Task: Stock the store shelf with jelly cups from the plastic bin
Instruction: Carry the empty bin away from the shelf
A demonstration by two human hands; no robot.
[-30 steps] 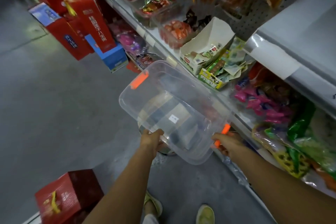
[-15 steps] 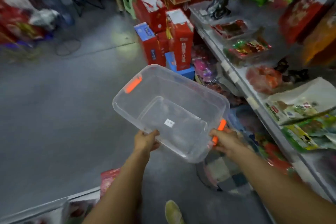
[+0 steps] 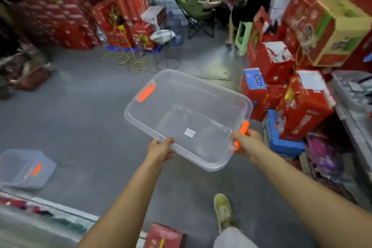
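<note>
Plastic bin (image 3: 211, 94) holding only a white label (image 3: 189, 132), gripped by left hand (image 3: 160, 150) and right hand (image 3: 248, 143).

The bin (image 3: 211, 94) in the middle is see-through clear, with bright orange latches (image 3: 145, 92) at its 10 and 4 o'clock ends and a tiny white sticker (image 3: 189, 132) on the base, over a plain grey floor (image 3: 80, 117). From 1 to 3 o'clock it's mostly red boxes (image 3: 302, 110), a few blue boxes (image 3: 281, 143), one yellow-green carton (image 3: 340, 32) and a light green stool (image 3: 244, 34). Yellowish-green shoe (image 3: 222, 210) at 5, and a second bin (image 3: 18, 171) at 8, also clear with orange.
</note>
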